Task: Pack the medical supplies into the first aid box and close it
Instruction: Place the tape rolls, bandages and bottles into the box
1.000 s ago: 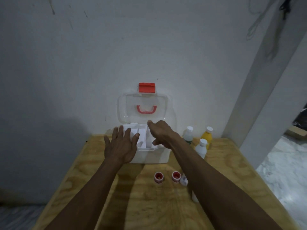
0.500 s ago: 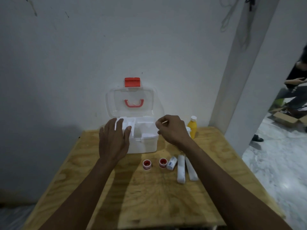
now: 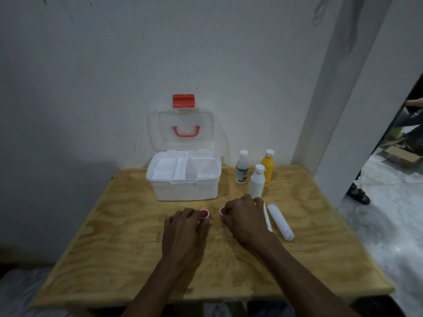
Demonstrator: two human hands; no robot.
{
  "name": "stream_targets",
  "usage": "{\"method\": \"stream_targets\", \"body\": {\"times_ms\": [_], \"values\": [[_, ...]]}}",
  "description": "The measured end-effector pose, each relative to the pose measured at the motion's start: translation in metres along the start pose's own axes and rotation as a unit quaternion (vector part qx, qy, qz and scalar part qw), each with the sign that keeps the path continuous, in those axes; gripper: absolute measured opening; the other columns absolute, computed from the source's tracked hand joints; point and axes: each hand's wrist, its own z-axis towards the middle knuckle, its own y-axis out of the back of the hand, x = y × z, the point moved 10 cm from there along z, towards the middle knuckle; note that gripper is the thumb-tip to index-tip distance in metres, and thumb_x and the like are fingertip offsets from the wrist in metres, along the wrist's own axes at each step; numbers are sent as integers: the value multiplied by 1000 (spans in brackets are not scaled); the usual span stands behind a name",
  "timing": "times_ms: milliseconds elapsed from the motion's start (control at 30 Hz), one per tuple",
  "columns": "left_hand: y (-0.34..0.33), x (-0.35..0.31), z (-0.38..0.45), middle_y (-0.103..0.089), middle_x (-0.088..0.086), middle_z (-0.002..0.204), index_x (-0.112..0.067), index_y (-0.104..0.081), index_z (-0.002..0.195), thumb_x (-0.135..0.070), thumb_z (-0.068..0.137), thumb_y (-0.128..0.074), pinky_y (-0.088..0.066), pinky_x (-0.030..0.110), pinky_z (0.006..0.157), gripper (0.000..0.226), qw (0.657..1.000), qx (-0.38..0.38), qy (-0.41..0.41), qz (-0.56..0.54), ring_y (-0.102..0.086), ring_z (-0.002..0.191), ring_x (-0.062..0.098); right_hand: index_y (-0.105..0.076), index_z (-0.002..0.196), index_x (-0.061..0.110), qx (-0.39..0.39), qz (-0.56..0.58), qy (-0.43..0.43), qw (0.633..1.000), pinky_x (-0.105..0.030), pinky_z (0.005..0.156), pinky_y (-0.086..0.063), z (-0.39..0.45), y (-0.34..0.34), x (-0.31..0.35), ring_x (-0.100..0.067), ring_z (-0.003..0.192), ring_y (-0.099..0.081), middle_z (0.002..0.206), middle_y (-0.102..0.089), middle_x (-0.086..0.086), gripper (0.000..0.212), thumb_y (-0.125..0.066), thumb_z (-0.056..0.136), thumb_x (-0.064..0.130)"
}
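The white first aid box (image 3: 185, 191) stands open at the back of the wooden table (image 3: 114, 236), its clear lid (image 3: 158, 129) with red latch and red handle leaning against the wall. An inner tray with compartments sits in it. My left hand (image 3: 185, 234) closes its fingers around a small red-centred tape roll (image 3: 204, 213). My right hand (image 3: 245, 218) closes on a second red-centred tape roll (image 3: 222, 210). Two white bandage rolls lie right of my right hand; the outer one (image 3: 281, 221) is in full view, the inner one (image 3: 267, 219) partly hidden.
Three bottles stand right of the box: a clear one with a green label (image 3: 242, 168), a yellow one (image 3: 267, 166) and a white one (image 3: 257, 181). The wall is directly behind the table. A doorway at the right shows another person's foot (image 3: 359, 194) and cardboard boxes.
Both hands have left the box and come down toward me to the two tape rolls at the table's middle. The view has tilted down and shifted.
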Motion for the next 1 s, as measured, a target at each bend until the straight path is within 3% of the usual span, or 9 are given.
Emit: {"method": "stream_targets", "body": {"times_ms": [267, 467, 633, 733, 1000], "values": [[0, 1, 7, -66, -11, 111, -36, -68, 109, -39, 97, -48, -37, 36, 92, 23, 999, 22, -3, -26, -57, 105, 12, -71, 97, 23, 49, -12, 21, 999, -45, 105, -28, 6, -5, 12, -19, 112, -51, 102, -70, 1, 23, -56, 94, 39], [61, 21, 13, -68, -7, 104, -29, -69, 105, -32, 92, -61, -45, 34, 83, 15, 994, -97, -8, -46, -61, 98, 14, -73, 88, 30, -26, 122, 80, 989, -43, 93, -43, 31, 45, 46, -17, 97, -61, 96, -74, 8, 22, -61, 89, 49], [114, 64, 57, -71, 1, 107, -24, -72, 104, -33, 91, -63, -52, 44, 84, 18, 985, -158, 48, -48, -63, 98, 22, -73, 93, 29, -56, 148, 92, 983, -49, 94, -45, 86, 58, 80, -19, 102, -62, 106, -74, 7, 24, -59, 91, 48], [120, 89, 90, -71, 5, 112, -20, -73, 105, -36, 92, -61, -51, 43, 85, 23, 987, -138, 81, -22, -63, 98, 25, -73, 96, 28, -50, 138, 106, 983, -48, 95, -43, 119, 49, 103, -20, 103, -62, 107, -74, 7, 25, -58, 92, 47], [105, 106, 146, -72, 5, 112, -19, -73, 111, -32, 93, -61, -52, 40, 83, 25, 994, -76, 73, 32, -65, 97, 25, -74, 105, 21, -11, 88, 143, 986, -43, 95, -36, 175, 12, 147, -22, 102, -63, 106, -75, 2, 23, -64, 92, 36]]}}
